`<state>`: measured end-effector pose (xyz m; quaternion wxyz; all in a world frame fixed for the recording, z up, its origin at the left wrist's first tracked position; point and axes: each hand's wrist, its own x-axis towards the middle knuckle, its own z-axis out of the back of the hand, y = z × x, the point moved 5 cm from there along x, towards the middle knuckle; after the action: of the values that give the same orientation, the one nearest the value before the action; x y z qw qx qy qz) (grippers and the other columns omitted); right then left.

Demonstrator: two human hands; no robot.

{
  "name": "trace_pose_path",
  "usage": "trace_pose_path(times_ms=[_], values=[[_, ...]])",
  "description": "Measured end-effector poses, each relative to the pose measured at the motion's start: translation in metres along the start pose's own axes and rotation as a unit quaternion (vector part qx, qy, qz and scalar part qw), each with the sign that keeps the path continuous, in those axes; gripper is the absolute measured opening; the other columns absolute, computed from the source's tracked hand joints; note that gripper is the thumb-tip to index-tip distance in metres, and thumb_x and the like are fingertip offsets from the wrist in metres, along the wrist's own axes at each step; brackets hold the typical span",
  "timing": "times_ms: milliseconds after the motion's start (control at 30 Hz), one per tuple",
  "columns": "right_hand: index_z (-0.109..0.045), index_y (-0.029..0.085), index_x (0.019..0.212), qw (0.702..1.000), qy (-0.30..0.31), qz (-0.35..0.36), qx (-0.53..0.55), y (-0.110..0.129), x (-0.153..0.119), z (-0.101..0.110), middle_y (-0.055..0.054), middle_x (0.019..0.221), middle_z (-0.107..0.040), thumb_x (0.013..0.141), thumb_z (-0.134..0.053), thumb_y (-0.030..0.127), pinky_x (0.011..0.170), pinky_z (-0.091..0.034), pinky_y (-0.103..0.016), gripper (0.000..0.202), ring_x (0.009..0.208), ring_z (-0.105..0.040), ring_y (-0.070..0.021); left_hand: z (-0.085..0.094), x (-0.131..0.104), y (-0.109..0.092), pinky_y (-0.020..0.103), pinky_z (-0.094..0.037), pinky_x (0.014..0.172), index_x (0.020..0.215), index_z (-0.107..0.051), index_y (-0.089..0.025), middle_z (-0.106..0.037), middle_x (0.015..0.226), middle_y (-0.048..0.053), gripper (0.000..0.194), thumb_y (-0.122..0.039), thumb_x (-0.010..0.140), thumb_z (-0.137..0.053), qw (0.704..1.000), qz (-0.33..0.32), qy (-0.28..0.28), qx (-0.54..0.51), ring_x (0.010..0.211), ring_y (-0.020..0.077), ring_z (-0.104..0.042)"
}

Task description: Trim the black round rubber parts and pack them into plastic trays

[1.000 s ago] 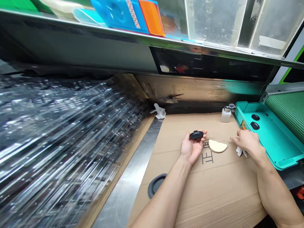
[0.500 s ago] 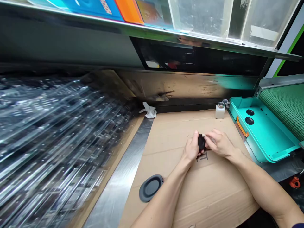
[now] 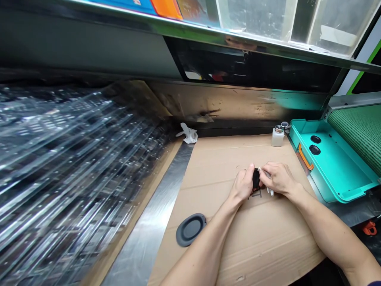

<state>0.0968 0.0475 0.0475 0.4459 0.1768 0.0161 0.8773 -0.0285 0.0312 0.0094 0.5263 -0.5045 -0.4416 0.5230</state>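
left hand: mine, closed around the small black oval plastic part, thumb on top, holding it just above the cardboard.
right hand: mine, fingers pinched on a small white cloth wad, pressed against the right side of the black part. Hands touching each other around it.
black part: between both hands, mostly hidden, mid-sheet over the printed black characters. Can't tell which face is up.
cardboard sheet: flat brown corrugated sheet covering the desk, both forearms resting over it.
grey disc: round dark grey rubber-looking lid with raised rim, lying flat on the cardboard's left edge, well apart from my hands, near my left forearm.
metal strip: bare steel desk surface running along the left of the cardboard.
clear trays: big stack of transparent plastic trays on the left, blurred.
white bottle: small white dispenser bottle with metal top, upright at the cardboard's far right corner.
teal tray: teal plastic tray to my right, orange handle on its near wall, two black oval parts lying inside at the far end.
white rag: crumpled, at the far edge by the back wall.
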Motion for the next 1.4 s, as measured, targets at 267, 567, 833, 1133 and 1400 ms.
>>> trace_pose_path(times_ms=[267,567,833,1133,1400], values=[[-0.068,0.018,0.073,0.999,0.006,0.031,-0.024,0.006,0.002,0.005,-0.003,0.076,-0.066,0.093,-0.058,0.022,0.069,-0.035,-0.027,0.023,0.073,-0.057,-0.0157,-0.001,-0.001,0.0,0.027,-0.037,0.047,0.052,-0.062,-0.017,-0.056,0.045,0.006,0.068,-0.059,0.096,-0.03,1.0,-0.006,-0.006,0.005,0.042,0.0151,-0.049],[-0.066,0.018,0.069,0.996,-0.007,0.078,-0.037,0.006,0.003,0.001,-0.003,0.075,-0.064,0.093,-0.056,0.019,0.075,-0.037,-0.028,0.026,0.074,-0.055,-0.0165,-0.004,-0.002,0.002,0.027,-0.037,0.047,0.05,-0.059,-0.017,-0.057,0.047,0.005,0.066,-0.056,0.096,-0.032,1.0,-0.017,-0.016,0.01,0.043,0.0148,-0.05],[-0.067,0.018,0.07,0.997,-0.001,0.079,-0.016,0.004,0.004,0.001,-0.004,0.076,-0.066,0.093,-0.058,0.021,0.076,-0.036,-0.028,0.026,0.074,-0.056,-0.0166,-0.004,-0.004,-0.002,0.026,-0.037,0.046,0.046,-0.058,-0.018,-0.048,0.038,0.004,0.066,-0.054,0.096,-0.034,1.0,-0.016,-0.011,-0.001,0.04,0.0148,-0.047],[-0.068,0.019,0.067,0.998,0.011,0.063,-0.02,0.005,0.005,0.006,-0.003,0.074,-0.068,0.091,-0.059,0.021,0.072,-0.035,-0.028,0.025,0.071,-0.058,-0.0156,-0.004,-0.006,-0.001,0.026,-0.035,0.043,0.047,-0.061,-0.017,-0.052,0.042,0.005,0.066,-0.058,0.094,-0.036,1.0,-0.012,-0.015,-0.014,0.041,0.0151,-0.048],[-0.068,0.019,0.066,0.998,0.02,0.064,-0.007,0.004,0.006,0.01,-0.002,0.074,-0.068,0.09,-0.06,0.021,0.072,-0.034,-0.027,0.025,0.072,-0.059,-0.0154,-0.004,-0.008,-0.001,0.026,-0.034,0.044,0.05,-0.062,-0.017,-0.051,0.041,0.005,0.066,-0.054,0.096,-0.033,1.0,-0.022,-0.018,0.0,0.039,0.0143,-0.046]])
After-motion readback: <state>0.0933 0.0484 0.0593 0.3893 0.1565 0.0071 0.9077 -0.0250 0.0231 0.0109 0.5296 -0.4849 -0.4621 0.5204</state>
